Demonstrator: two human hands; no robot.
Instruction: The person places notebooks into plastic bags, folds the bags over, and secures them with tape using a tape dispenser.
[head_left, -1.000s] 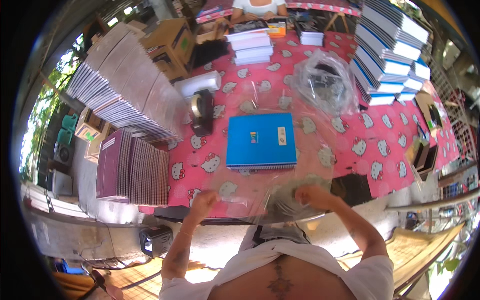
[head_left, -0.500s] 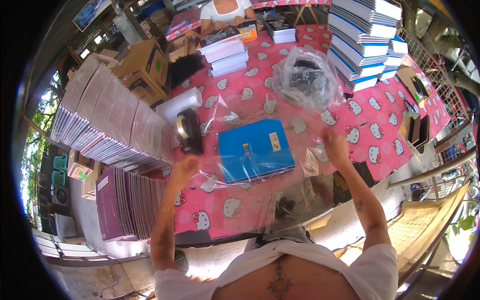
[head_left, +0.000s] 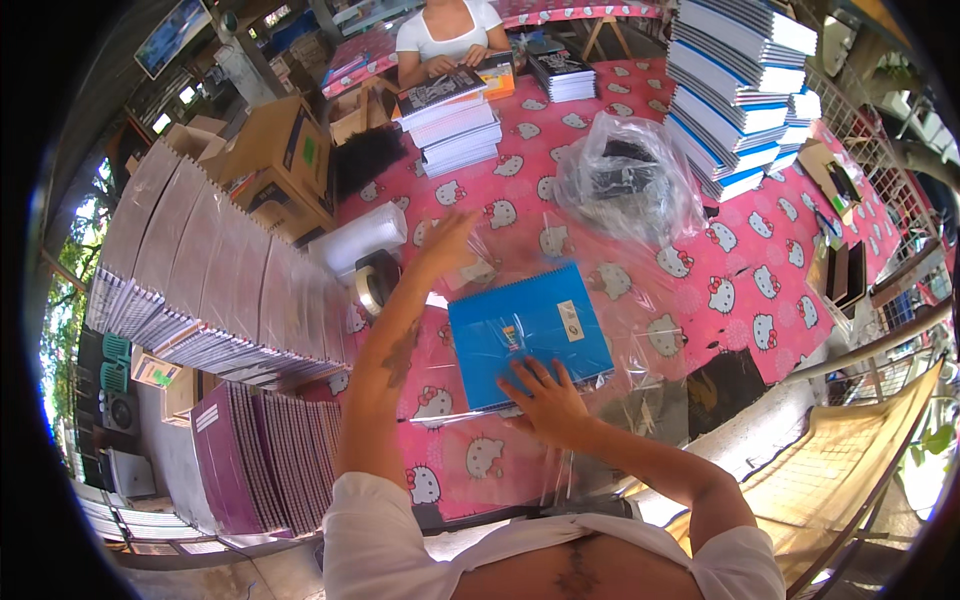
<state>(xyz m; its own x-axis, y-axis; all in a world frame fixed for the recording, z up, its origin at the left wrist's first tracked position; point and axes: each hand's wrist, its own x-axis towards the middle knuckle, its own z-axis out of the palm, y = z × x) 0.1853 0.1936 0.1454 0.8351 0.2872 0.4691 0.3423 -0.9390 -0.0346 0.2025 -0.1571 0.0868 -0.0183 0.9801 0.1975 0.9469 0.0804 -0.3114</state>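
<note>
A blue spiral-bound notebook [head_left: 500, 330] with a small white label lies on a sheet of clear plastic film [head_left: 645, 345], its coil edge away from me. My right hand [head_left: 552, 408] presses on the notebook's near edge, fingers spread flat and open. Past the notebook's far left corner, my left hand [head_left: 447, 248] reaches out with its fingers stretched, beside the film; it looks slightly blurred. A black tape dispenser [head_left: 378, 278] with a roll of tape stands just left of my left forearm, which partly hides it.
Tall stacks of spiral notebooks [head_left: 215, 270] line the left, with purple notebooks [head_left: 235, 455] nearer me. Crumpled plastic [head_left: 630, 180] sits beyond the notebook. White-and-blue notebooks [head_left: 735, 100] tower at the far right. Across the pink patterned table [head_left: 520, 145], another person [head_left: 450, 40] handles books.
My left hand has moved far and to the right, past the notebook's corner. My right hand has come from the film's right side onto the notebook. The notebook sits slightly nearer me.
</note>
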